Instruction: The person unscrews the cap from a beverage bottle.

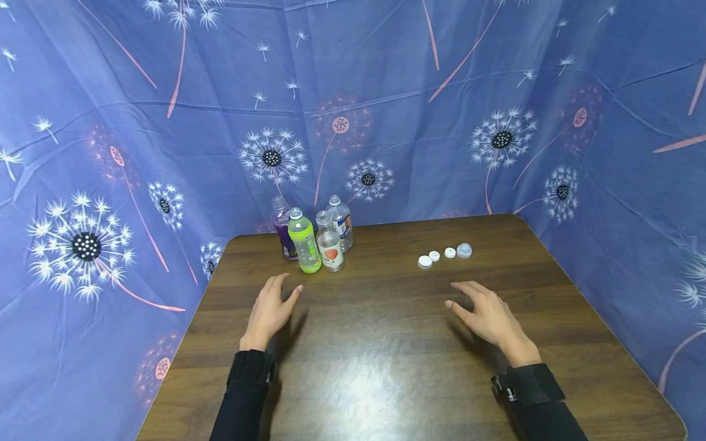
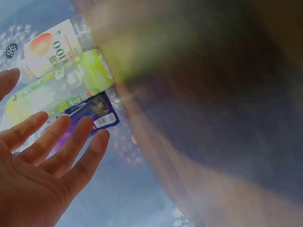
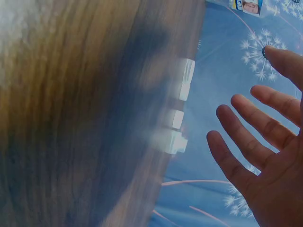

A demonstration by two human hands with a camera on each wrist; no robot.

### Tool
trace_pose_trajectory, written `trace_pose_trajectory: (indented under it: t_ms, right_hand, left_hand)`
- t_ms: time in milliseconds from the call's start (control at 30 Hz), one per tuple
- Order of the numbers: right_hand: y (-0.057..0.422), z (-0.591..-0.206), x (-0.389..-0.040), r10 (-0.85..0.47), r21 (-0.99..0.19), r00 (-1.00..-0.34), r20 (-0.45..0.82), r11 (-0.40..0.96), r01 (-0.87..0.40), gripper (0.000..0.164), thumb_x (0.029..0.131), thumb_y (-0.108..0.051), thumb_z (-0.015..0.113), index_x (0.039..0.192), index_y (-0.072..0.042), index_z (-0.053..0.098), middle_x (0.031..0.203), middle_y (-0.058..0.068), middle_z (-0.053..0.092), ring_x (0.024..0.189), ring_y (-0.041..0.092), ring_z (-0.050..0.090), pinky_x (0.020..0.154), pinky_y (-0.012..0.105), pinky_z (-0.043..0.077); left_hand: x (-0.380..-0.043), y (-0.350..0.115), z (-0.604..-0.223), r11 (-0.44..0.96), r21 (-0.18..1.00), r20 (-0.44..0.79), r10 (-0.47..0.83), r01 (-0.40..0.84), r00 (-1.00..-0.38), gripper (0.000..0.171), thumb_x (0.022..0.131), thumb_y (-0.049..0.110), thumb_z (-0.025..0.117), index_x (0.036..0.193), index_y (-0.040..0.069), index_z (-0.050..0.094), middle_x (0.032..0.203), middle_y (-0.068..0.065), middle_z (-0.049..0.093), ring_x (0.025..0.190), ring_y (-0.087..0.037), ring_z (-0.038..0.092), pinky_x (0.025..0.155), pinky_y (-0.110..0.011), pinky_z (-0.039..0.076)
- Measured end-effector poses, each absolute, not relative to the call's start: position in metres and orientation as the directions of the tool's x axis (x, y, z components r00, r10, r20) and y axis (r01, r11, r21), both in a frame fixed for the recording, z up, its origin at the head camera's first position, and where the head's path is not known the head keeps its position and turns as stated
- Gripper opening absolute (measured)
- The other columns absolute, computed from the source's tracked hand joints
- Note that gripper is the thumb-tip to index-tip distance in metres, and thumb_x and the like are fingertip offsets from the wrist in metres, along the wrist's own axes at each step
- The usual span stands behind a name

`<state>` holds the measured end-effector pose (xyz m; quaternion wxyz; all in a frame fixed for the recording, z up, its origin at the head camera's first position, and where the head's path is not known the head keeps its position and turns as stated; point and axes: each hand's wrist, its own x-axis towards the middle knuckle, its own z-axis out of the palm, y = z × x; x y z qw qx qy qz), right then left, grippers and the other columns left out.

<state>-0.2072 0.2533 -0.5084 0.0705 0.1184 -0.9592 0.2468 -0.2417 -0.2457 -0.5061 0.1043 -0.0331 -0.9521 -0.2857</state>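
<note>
My left hand (image 1: 270, 309) hovers over the table's left side, fingers spread and holding nothing. Just beyond its fingertips stand uncapped plastic bottles: a green-labelled bottle (image 1: 305, 242), a purple-labelled bottle (image 1: 285, 229), a clear bottle with a peach picture (image 1: 330, 245), and a clear bottle with a blue label (image 1: 342, 223) behind it. On the right, my right hand (image 1: 491, 315) is also held above the tabletop, palm facing inward, with nothing in it. Past its fingers lie several bottle caps in a loose row, among them a white cap (image 1: 425, 262) and a translucent cap (image 1: 464, 250).
The brown wooden table (image 1: 375, 331) has rounded far corners and reflects a bright light near its front. Behind it and along both sides hangs a blue cloth (image 1: 408, 153) printed with dandelions. The bottles stand close together near the far left edge.
</note>
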Motion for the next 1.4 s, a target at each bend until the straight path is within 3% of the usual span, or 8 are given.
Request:
trace_pose_trajectory:
  t_ms: [267, 867, 1200, 1400]
  right_hand:
    - [0.247, -0.514, -0.200, -0.234, -0.451, -0.939, 0.251, 0.830, -0.328, 0.053, 0.103, -0.048, 0.064, 0.144, -0.014, 0.062, 0.138, 0.013, 0.066, 0.124, 0.042, 0.065, 0.097, 0.066, 0.057]
    - [0.253, -0.513, -0.194, -0.264, -0.459, -0.919, 0.293, 0.804, -0.378, 0.049, 0.102, -0.040, 0.069, 0.141, -0.009, 0.064, 0.137, 0.016, 0.067, 0.125, 0.044, 0.064, 0.099, 0.067, 0.056]
    - [0.248, -0.510, -0.193, -0.274, -0.463, -0.919, 0.285, 0.800, -0.382, 0.048, 0.102, -0.038, 0.069, 0.141, -0.011, 0.064, 0.136, 0.014, 0.067, 0.125, 0.043, 0.064, 0.099, 0.066, 0.056]
    - [0.242, -0.516, -0.188, -0.275, -0.473, -0.916, 0.294, 0.791, -0.389, 0.048, 0.102, -0.040, 0.069, 0.140, -0.012, 0.065, 0.134, 0.011, 0.068, 0.123, 0.041, 0.066, 0.097, 0.064, 0.058]
  left_hand:
    - [-0.252, -0.236, -0.494, 0.818, 0.563, 0.254, -0.034, 0.119, -0.967, 0.062, 0.102, 0.047, 0.066, 0.148, 0.006, 0.054, 0.139, -0.018, 0.059, 0.123, -0.037, 0.063, 0.097, -0.057, 0.059]
    - [-0.302, -0.205, -0.464, 0.762, 0.639, 0.315, -0.131, 0.108, -0.940, 0.058, 0.101, 0.040, 0.068, 0.143, 0.003, 0.056, 0.131, -0.018, 0.061, 0.119, -0.036, 0.065, 0.098, -0.052, 0.059]
    - [-0.322, -0.204, -0.456, 0.745, 0.665, 0.333, -0.243, 0.045, -0.911, 0.081, 0.099, 0.043, 0.068, 0.160, 0.004, 0.032, 0.149, -0.027, 0.043, 0.134, -0.046, 0.052, 0.111, -0.058, 0.051]
    - [-0.332, -0.206, -0.454, 0.742, 0.670, 0.311, -0.277, 0.003, -0.909, 0.082, 0.100, 0.050, 0.065, 0.161, 0.008, 0.030, 0.154, -0.024, 0.039, 0.140, -0.043, 0.047, 0.116, -0.058, 0.047]
